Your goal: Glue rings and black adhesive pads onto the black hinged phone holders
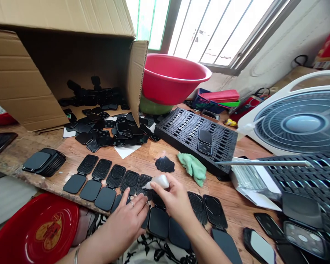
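My right hand [177,200] grips a small white squeeze bottle [161,181] tilted sideways. Its narrow nozzle points left, down at the recessed half of an open black compact case [143,184]. My left hand [132,212] lies with its fingers stretched out over the neighbouring cases, holding nothing. Several more open hinged cases [101,179] form a row along the table's front edge, flat halves towards me. Both hands hide parts of the middle cases. Beyond the bottle are a dark, irregular black patch [165,164] and a crumpled green cloth [193,168].
Loose black pieces spill from a cardboard box [137,80] at the back left. A stack of cases [44,162] sits left. Behind are a pink basin [176,75] and a black slotted rack [178,128]. A fan [297,121] stands right; a red basin [22,234] is lower left.
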A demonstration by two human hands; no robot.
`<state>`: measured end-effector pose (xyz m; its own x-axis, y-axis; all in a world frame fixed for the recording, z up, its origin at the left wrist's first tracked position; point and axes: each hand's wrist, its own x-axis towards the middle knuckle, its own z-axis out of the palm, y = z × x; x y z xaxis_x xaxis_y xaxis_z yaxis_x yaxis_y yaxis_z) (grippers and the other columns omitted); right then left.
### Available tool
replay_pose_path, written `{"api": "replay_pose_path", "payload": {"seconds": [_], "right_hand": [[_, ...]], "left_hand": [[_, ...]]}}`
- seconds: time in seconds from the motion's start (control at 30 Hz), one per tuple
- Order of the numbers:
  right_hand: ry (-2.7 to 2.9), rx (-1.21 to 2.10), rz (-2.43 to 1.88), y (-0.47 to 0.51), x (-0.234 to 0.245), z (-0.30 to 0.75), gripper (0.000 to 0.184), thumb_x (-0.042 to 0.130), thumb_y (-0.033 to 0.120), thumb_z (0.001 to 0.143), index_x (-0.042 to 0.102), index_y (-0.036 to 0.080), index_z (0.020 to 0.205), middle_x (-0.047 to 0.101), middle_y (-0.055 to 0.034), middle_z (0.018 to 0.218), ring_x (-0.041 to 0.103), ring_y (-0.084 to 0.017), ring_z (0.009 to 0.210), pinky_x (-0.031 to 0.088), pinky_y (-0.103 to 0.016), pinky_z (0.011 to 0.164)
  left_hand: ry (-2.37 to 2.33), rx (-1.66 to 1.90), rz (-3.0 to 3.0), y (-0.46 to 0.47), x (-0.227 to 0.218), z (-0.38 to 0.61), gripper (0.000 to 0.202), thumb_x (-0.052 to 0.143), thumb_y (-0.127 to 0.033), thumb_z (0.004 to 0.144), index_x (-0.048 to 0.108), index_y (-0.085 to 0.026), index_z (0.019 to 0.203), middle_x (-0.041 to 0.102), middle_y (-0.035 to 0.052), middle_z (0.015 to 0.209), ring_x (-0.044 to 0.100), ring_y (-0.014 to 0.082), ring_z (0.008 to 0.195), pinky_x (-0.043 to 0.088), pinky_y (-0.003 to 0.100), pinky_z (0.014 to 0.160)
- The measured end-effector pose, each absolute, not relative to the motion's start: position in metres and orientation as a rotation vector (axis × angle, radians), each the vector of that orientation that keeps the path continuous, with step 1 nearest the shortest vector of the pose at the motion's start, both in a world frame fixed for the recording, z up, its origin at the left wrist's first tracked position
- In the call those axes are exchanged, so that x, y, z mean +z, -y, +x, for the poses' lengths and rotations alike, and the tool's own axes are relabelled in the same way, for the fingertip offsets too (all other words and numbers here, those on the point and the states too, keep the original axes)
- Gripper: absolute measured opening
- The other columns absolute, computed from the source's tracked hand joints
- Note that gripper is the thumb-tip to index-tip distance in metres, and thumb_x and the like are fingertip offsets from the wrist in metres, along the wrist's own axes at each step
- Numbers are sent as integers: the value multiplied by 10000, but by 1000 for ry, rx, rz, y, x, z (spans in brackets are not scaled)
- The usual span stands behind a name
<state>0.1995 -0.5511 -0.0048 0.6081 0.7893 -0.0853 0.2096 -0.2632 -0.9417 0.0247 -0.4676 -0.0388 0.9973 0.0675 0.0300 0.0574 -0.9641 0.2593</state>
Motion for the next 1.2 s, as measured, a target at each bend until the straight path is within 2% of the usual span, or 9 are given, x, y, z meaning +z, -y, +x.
{"api": "replay_pose_path", "payload": {"seconds": [0.2, 0.37, 0.5, 0.77, 0.93, 1.2], "right_hand": [[677, 847, -1570, 531, -7, 197, 334, 750, 458, 746, 657, 171, 888, 676, -28, 783, 588, -175, 718, 460, -274, 675], [854, 800, -1698, 527, -18, 191, 260, 699, 422, 805, 682, 181, 900, 676, -23, 760, 579, -171, 691, 444, -273, 652], [963, 748, -1785, 523, -19, 187, 216, 663, 395, 837, 677, 190, 902, 687, -19, 754, 587, -168, 680, 434, -266, 646], [1196, 597, -1810, 491, -11, 176, 105, 630, 300, 855, 657, 199, 863, 659, -4, 689, 555, -151, 609, 387, -245, 577], [1275, 397, -1887, 480, -11, 190, 90, 632, 257, 852, 627, 191, 791, 650, -17, 706, 563, -159, 632, 390, -255, 613], [1318, 387, -1965, 507, -2, 200, 56, 616, 256, 862, 628, 203, 847, 665, -22, 729, 611, -182, 685, 422, -268, 653]], "left_hand": [[-148, -17, 2905, 458, -24, 9, 642, 705, -199, 838, 425, -146, 1412, 459, 162, 1503, 375, 318, 1428, 293, 654, 1135], [-266, -30, 2885, 441, -30, -12, 743, 739, -174, 796, 384, -169, 1449, 447, 163, 1512, 400, 319, 1414, 242, 668, 1147], [-278, -15, 2855, 436, -40, -16, 726, 718, -141, 800, 392, -187, 1446, 456, 155, 1507, 417, 302, 1406, 215, 649, 1165], [-268, 7, 2817, 433, -45, -13, 702, 741, -183, 798, 429, -205, 1426, 498, 153, 1475, 464, 303, 1372, 206, 638, 1173], [-271, -21, 2821, 432, -42, -11, 676, 730, -185, 807, 443, -205, 1419, 511, 148, 1465, 483, 301, 1357, 226, 636, 1169], [-252, -11, 2830, 433, -39, -10, 631, 718, -185, 821, 465, -182, 1400, 511, 170, 1458, 483, 315, 1356, 263, 644, 1151]]}}
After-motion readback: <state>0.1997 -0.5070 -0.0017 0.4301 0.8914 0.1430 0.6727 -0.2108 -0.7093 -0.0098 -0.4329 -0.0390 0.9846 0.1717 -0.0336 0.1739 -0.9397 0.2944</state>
